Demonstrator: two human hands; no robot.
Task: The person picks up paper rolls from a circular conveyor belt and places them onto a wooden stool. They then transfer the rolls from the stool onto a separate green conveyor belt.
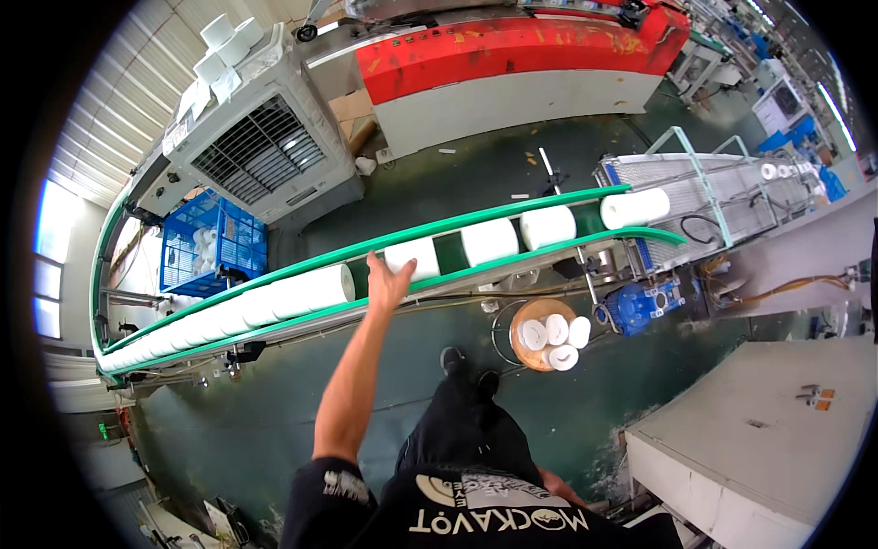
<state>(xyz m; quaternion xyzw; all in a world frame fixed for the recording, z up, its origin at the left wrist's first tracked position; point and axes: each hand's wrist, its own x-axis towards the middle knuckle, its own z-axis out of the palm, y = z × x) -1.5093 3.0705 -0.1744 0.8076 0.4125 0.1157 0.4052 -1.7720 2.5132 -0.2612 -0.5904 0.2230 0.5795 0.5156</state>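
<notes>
My left hand [388, 282] reaches over the near rail of a conveyor [451, 254] with green side rails. Its thumb lies on the front of a white paper roll [422, 259] and its fingers rest at that roll's left end, gripping it there. To the left, a close row of white rolls [315, 288] fills the belt. On the right, several more rolls [489, 242] stand spaced apart. Low beside my body, only a small part of my right hand [560, 487] shows; its fingers are hidden.
A round stool [526, 352] with several small white rolls stands beyond my feet, to the right. Behind the conveyor are a blue crate [240, 240], a grey air cooler [274, 151] and a red-and-white machine [512, 55]. A blue motor [631, 308] hangs under the metal conveyor section.
</notes>
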